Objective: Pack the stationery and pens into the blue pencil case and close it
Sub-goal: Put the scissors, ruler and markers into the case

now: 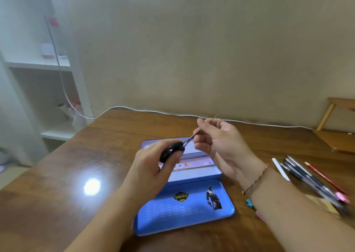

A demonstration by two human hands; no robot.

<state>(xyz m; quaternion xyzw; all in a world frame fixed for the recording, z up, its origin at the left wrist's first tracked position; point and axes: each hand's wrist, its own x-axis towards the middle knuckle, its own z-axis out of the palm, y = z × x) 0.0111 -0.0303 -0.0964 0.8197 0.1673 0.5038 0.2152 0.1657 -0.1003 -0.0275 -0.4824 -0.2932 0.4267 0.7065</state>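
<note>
The blue pencil case (184, 211) lies open on the wooden table, its printed lid flat toward me and the tray behind it. Above the tray I hold a pair of scissors (189, 139) with black handles. My left hand (155, 167) grips the handles, and my right hand (221, 142) pinches the thin metal blades, whose tip pokes out past my fingers. A bunch of pens (311, 178), a red pencil (326, 178) and a white pen (281, 169) lie on the table to the right of my right forearm.
Small coloured items (249, 202) lie by my right wrist, partly hidden. A white cable (153, 112) runs along the table's far edge by the wall. A white shelf unit (48, 78) stands at the left, a wooden frame (338, 121) at the right.
</note>
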